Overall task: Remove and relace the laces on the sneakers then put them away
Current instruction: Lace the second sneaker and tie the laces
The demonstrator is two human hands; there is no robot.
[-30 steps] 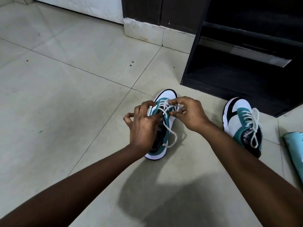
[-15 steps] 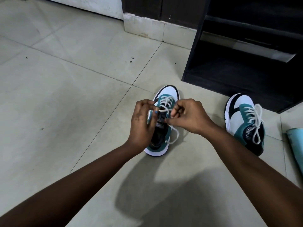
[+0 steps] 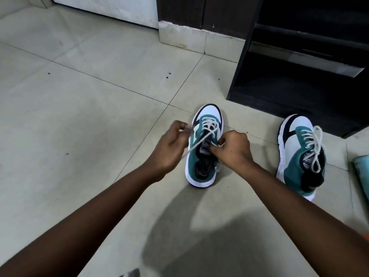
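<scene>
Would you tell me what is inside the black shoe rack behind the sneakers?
The black shoe rack shows dark shelves with nothing discernible on them; its deep interior is too shadowed, and its right part runs out of view.

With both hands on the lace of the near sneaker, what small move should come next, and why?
Probably draw the two ends apart to snug them: the left hand pinches one lace strand running slack across the near sneaker, and the right hand grips the other end by the tongue.

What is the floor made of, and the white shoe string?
The floor looks like glazed ceramic tile: pale squares, thin grout lines, a soft sheen. The white lace on the middle sneaker looks like woven cotton or polyester cord, matte and limp; the exact fibre cannot be told.
</scene>
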